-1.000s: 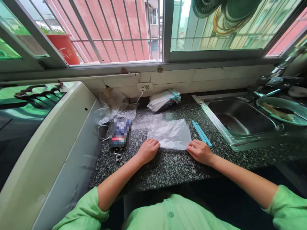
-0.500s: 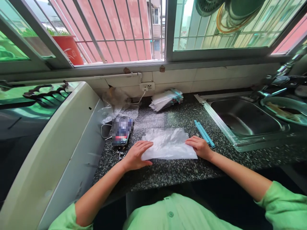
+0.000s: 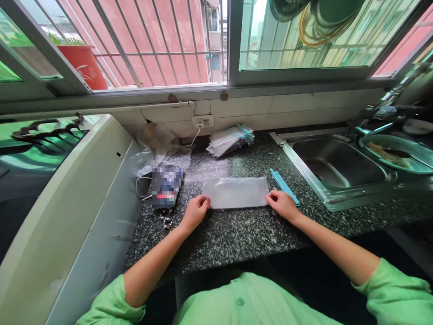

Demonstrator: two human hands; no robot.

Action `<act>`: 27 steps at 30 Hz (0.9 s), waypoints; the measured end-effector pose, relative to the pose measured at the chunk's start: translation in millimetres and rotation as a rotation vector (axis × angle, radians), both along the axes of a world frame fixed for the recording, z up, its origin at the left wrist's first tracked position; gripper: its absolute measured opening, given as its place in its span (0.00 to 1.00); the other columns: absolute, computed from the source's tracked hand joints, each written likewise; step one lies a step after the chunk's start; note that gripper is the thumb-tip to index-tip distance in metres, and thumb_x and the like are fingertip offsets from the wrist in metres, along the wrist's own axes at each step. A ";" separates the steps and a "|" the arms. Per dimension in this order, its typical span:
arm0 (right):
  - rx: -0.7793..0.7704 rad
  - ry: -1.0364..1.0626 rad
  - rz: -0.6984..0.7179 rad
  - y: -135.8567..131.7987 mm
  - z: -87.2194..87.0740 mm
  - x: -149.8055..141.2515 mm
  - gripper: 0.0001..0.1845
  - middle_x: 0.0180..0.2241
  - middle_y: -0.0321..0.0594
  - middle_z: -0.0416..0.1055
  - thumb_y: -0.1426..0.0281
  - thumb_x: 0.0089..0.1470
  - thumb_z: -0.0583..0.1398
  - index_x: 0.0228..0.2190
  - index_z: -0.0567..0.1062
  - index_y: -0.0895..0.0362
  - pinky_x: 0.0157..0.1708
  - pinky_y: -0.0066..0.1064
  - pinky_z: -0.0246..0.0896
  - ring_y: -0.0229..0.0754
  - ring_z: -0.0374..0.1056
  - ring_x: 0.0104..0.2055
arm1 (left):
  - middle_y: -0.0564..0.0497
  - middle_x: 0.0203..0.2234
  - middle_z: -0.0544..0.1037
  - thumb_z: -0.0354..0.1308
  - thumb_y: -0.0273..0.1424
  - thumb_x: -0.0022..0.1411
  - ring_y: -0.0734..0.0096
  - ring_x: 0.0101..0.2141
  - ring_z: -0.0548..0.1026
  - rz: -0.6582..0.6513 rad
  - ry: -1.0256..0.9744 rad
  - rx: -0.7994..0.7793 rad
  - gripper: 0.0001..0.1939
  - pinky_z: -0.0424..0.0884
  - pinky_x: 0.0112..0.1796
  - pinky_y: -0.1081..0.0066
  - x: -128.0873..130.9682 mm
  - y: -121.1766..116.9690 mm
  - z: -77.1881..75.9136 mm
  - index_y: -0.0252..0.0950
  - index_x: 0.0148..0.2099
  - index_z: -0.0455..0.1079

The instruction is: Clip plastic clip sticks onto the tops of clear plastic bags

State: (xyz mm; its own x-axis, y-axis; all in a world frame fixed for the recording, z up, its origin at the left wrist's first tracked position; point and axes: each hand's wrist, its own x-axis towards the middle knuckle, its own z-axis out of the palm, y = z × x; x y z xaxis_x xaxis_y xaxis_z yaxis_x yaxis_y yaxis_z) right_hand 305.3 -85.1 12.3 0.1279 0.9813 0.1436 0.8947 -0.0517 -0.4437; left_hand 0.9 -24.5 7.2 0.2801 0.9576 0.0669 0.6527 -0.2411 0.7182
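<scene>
A translucent white plastic bag (image 3: pixel 236 193), folded into a long flat strip, lies across the dark speckled counter in front of me. My left hand (image 3: pixel 196 211) pinches its near left corner between thumb and fingers. At the opposite end, my right hand (image 3: pixel 282 205) is closed on the near right corner. Two or so light-blue plastic strips (image 3: pixel 284 187) rest on the counter just beyond my right hand. Farther back, by the wall, sits a pile of similar folded clear bags (image 3: pixel 230 139) with blue edges.
A phone (image 3: pixel 167 187) with a blurred screen and a white cable lies at left, small shiny bits (image 3: pixel 166 221) before it. Crumpled clear plastic (image 3: pixel 158 151) is behind. A white appliance (image 3: pixel 84 194) borders the left; a steel sink (image 3: pixel 338 164) and a colander (image 3: pixel 395 153) are right.
The bag has gone from a wider, wrinkled sheet to a narrower, smoother strip, its near edge now farther from me. My left hand has closed from spread fingers to a pinch.
</scene>
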 end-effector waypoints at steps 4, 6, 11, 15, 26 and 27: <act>0.010 -0.134 -0.025 -1.5 1.6 -6.5 0.11 0.18 0.35 0.67 0.64 0.48 0.57 0.19 0.69 0.55 0.22 0.27 0.47 0.37 0.61 0.22 | 0.53 0.20 0.71 0.51 0.30 0.53 0.70 0.23 0.69 0.104 0.013 0.012 0.11 0.64 0.29 0.72 -0.5 -3.0 3.3 0.32 0.39 0.68; 0.103 -0.144 0.017 -3.3 1.0 -5.2 0.09 0.20 0.36 0.67 0.64 0.49 0.57 0.24 0.71 0.56 0.23 0.27 0.48 0.37 0.62 0.22 | 0.55 0.19 0.71 0.52 0.30 0.52 0.70 0.23 0.69 0.143 -0.001 0.019 0.23 0.64 0.30 0.72 -1.3 -4.9 3.3 0.31 0.52 0.62; 0.445 -0.335 0.495 -5.7 -0.5 -0.5 0.14 0.31 0.43 0.70 0.62 0.54 0.55 0.36 0.73 0.58 0.34 0.31 0.54 0.42 0.63 0.34 | 0.57 0.18 0.69 0.50 0.30 0.54 0.71 0.22 0.68 0.141 0.023 0.039 0.34 0.65 0.31 0.72 -2.0 -7.0 3.5 0.28 0.62 0.48; 0.504 -0.550 0.597 -0.6 -2.6 -5.5 0.12 0.26 0.41 0.68 0.71 0.57 0.52 0.30 0.74 0.58 0.32 0.32 0.49 0.40 0.58 0.30 | 0.54 0.20 0.72 0.49 0.29 0.55 0.69 0.24 0.71 0.076 0.163 0.047 0.31 0.66 0.32 0.70 -6.1 -5.5 7.1 0.29 0.61 0.52; 0.601 -0.505 0.543 16.7 10.9 -8.6 0.13 0.26 0.40 0.70 0.73 0.57 0.52 0.27 0.74 0.57 0.32 0.30 0.52 0.38 0.59 0.29 | 0.36 0.51 0.68 0.51 0.31 0.58 0.55 0.46 0.69 -0.341 0.624 0.548 0.22 0.66 0.42 0.60 58.0 -11.9 16.9 0.33 0.55 0.62; 0.594 -0.447 0.480 15.0 13.7 -9.0 0.12 0.27 0.41 0.71 0.72 0.56 0.52 0.27 0.74 0.57 0.32 0.31 0.53 0.39 0.61 0.29 | 0.36 0.48 0.70 0.48 0.27 0.59 0.56 0.43 0.71 -0.339 0.675 0.486 0.20 0.68 0.38 0.62 62.8 -8.3 16.4 0.32 0.55 0.63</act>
